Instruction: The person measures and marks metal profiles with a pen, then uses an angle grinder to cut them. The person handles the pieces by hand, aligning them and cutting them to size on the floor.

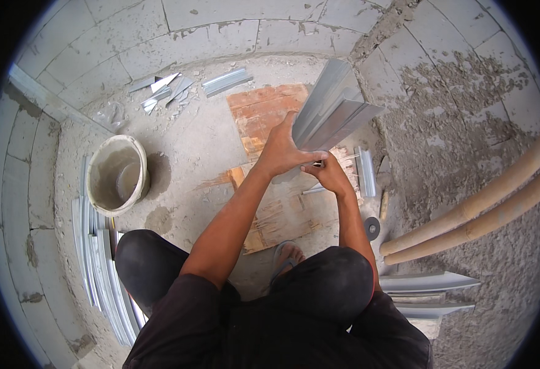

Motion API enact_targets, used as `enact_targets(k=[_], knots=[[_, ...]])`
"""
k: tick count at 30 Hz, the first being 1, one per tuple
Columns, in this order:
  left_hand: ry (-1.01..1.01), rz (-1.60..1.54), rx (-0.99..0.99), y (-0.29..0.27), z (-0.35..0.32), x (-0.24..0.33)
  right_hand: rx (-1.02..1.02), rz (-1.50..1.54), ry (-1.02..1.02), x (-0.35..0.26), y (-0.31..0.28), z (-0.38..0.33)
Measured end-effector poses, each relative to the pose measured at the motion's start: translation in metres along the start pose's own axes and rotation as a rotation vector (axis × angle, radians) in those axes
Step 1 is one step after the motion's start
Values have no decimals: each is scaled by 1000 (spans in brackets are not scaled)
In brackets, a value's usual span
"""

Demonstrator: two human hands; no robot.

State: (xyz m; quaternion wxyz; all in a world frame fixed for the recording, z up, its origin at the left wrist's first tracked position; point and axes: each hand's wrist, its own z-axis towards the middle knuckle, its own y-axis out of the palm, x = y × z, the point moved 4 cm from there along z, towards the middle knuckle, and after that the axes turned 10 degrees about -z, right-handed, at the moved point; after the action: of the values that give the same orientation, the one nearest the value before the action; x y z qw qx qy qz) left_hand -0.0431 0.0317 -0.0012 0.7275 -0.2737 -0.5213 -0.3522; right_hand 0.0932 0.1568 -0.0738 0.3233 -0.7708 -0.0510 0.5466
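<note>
Several short galvanized metal channels (331, 114) stand bunched and tilted in front of me, their upper ends leaning right. My left hand (279, 147) grips them low on their left side, thumb stretched across the front. Close beside it, my right hand (330, 173) is closed at the lower end of the bunch, fingers curled with the thumb near the left thumb. The fingers behind the metal are hidden. Beneath both hands lies a worn wooden board (282, 212), and a reddish wooden board (267, 111) lies just beyond it.
A mortar-stained bucket (118, 175) stands left, beside long metal profiles (107, 270). Metal offcuts (165, 91) and a short channel (227, 81) lie at the back. On the right are a cutting disc (372, 228), bamboo poles (467, 227) and more profiles (430, 283). Block walls (208, 40) surround me.
</note>
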Motion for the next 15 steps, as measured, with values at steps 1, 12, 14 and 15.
enact_targets(k=[1,12,14,15], knots=[[-4,0,-4,0,0,0,-1,13,-2,0,0,0],[-14,-38,-1,1,-1,2,17,20,-65,6,1,3],[-8,-21,-6,1,-1,-1,21,41,-52,7,3,1],[-7,-4,-12,1,0,-3,17,12,-44,9,4,1]])
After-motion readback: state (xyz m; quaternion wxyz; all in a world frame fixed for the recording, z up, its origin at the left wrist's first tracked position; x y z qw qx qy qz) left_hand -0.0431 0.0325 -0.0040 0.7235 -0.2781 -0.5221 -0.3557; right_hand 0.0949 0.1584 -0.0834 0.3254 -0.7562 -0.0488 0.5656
